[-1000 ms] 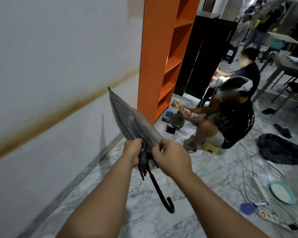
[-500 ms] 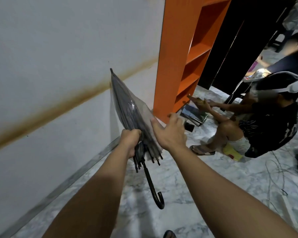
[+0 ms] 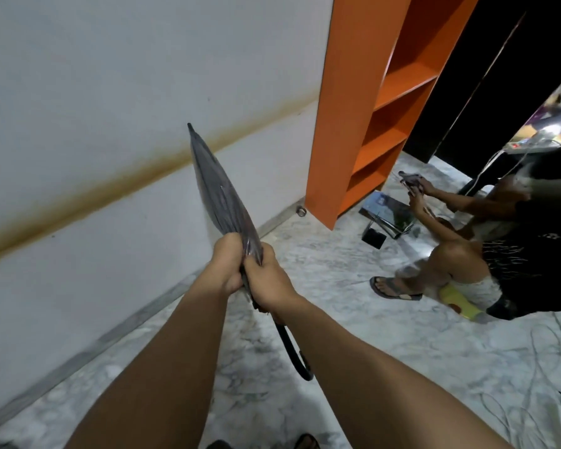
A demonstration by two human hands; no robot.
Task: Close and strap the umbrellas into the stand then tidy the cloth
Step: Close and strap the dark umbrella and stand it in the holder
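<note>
Umbrella [image 3: 222,192], folded, clear/grey canopy, held tilted w/ tip up-left toward the white wall [image 3: 78,108], curved black handle [image 3: 293,351] hanging low over the marble floor [image 3: 353,335]. Left hand [image 3: 228,264] grip closed round lower canopy; right hand [image 3: 266,280] grip closed round it just beside, the two touching. Orange shelf [image 3: 363,108] stands to the right; another person sits on the floor near it. No stand or cloth in view.
</note>
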